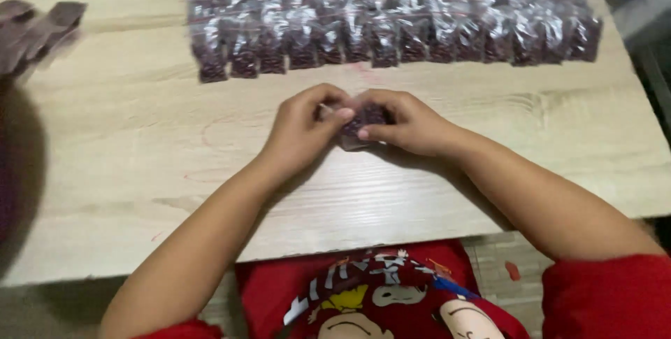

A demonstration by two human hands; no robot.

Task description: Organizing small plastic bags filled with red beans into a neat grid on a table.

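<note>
Pinching a small packet (pixel 361 124), both hands work mid-table, clear of edges.

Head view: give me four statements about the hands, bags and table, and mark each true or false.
1. Both hands pinch one small bag of dark beads. True.
2. The filled bags are stacked in a box. False: they lie in rows on the table.
3. The left hand lies flat on the table. False: it grips the bag with the right hand.
4. The table is light wood. True.
</note>
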